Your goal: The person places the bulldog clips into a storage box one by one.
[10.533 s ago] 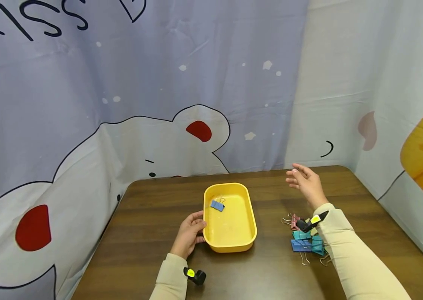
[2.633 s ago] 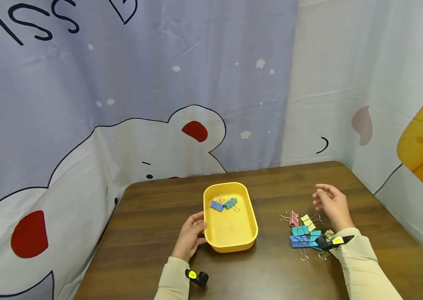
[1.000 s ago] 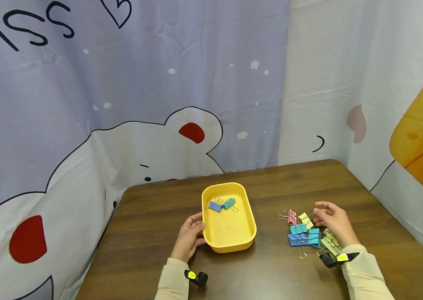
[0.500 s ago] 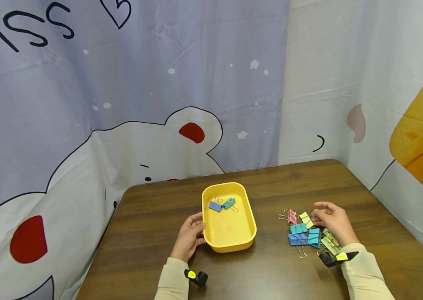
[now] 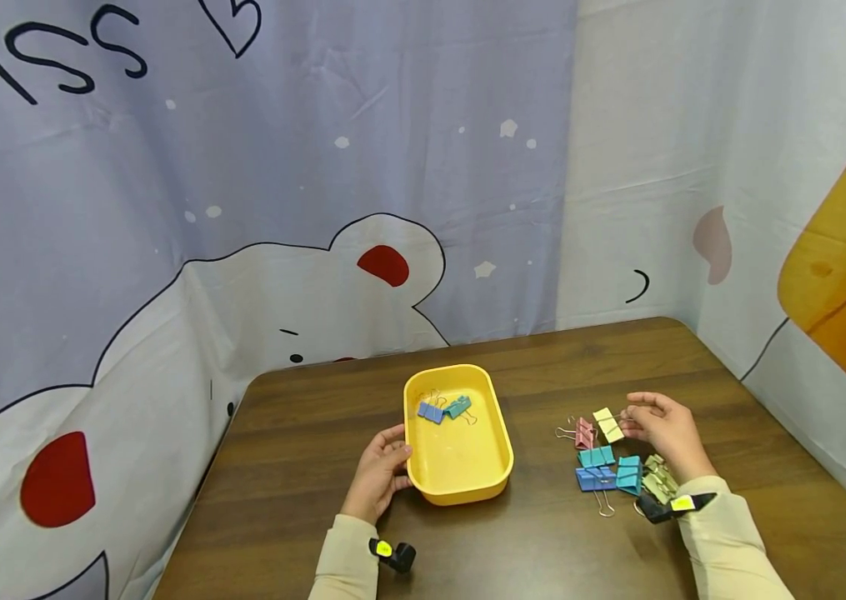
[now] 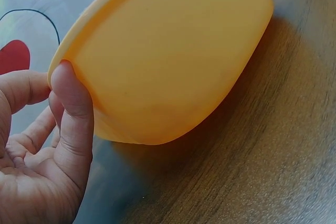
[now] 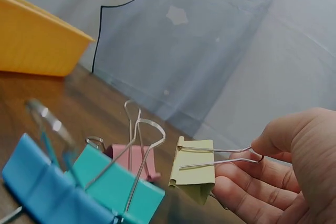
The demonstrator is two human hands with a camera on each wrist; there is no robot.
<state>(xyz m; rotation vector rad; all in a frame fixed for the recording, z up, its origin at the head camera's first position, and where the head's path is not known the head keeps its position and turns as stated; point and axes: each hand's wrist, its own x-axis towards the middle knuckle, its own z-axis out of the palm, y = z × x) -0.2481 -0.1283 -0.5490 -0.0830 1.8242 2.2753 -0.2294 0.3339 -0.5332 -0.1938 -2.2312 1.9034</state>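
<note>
My right hand (image 5: 664, 429) pinches a yellow clip (image 5: 608, 424) by its wire handles; my left hand (image 5: 380, 475) grips the tray (image 5: 501, 467). Next: carry the clip left over the tray.

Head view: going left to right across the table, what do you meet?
Left hand gripping the rim of the yellow tray → blue clip and teal clip inside it → pink clip → pale yellow clip → right hand pinching its wire handles.

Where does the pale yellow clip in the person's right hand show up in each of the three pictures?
Head: pale yellow clip right of centre, pinched by the right hand, above the clip pile.
Left wrist: not in it.
Right wrist: low centre, its wire handles in the fingers.
Shared landmark: the yellow tray.
</note>
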